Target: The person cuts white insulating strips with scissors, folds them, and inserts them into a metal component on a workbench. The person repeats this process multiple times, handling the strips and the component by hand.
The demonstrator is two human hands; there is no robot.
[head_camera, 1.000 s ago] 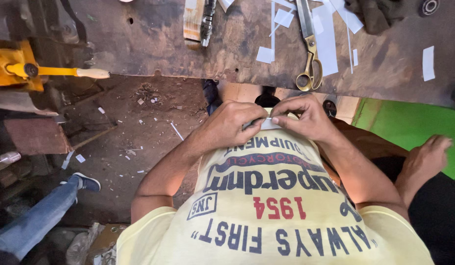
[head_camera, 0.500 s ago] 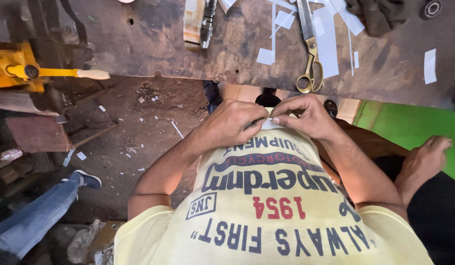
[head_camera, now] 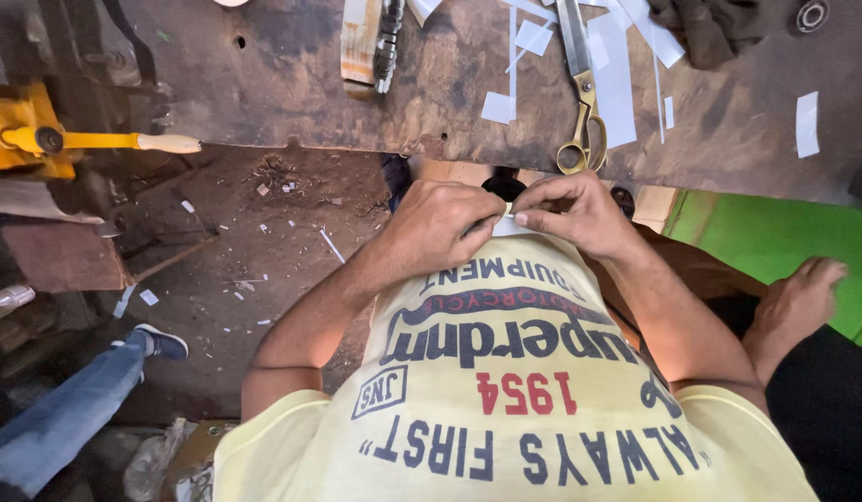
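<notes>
While the yellow lever tool lies idle at far left, the left hand and right hand meet just below the worktop edge, each grip pinched together on a small white paper piece held against the yellow shirt. By appearance the step in hand is folding or peeling this piece, which calls for fine fingertip control; brass-handled scissors and white paper offcuts rest on the worktop above, right of centre.
</notes>
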